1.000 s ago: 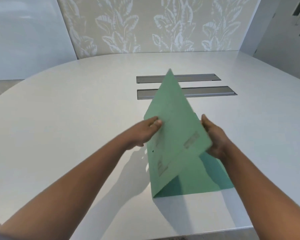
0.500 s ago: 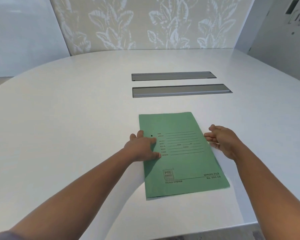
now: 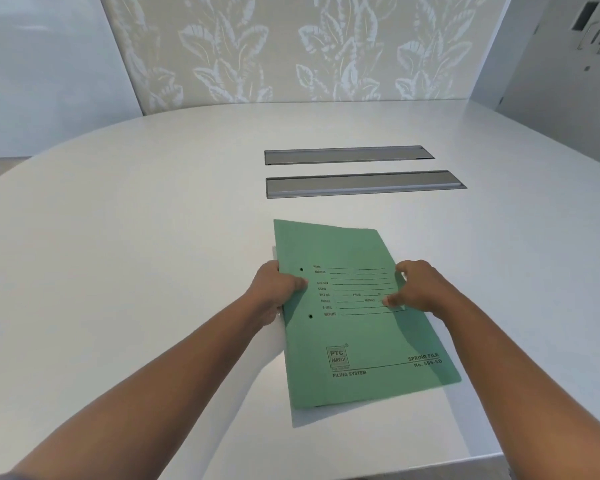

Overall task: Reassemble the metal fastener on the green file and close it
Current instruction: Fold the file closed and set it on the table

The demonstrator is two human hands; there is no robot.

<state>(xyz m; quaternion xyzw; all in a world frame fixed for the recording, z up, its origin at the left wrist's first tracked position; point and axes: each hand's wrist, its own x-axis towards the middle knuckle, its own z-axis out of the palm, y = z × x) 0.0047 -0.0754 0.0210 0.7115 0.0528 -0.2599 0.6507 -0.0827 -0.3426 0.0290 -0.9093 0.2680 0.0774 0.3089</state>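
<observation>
The green file [image 3: 357, 341] is closed, front cover up, with printed form lines and two punched holes beside its left spine. My left hand [image 3: 274, 292] grips the spine edge, thumb on the cover between the two holes. My right hand [image 3: 420, 285] grips the right edge, thumb pressed on the cover. The file's near end casts a wide shadow on the white table [image 3: 153, 254], so it seems raised a little off the surface. No metal fastener shows; it is hidden inside or out of view.
Two long grey recessed slots [image 3: 347, 155] [image 3: 361, 183] lie in the table just beyond the file. The table's near edge [image 3: 492, 457] runs close under my right forearm. A leaf-patterned wall stands behind the table.
The cover swung down shut, both hands pressed it flat, and now both hands have closed on the file's side edges; the file has turned slightly and its near end has come up.
</observation>
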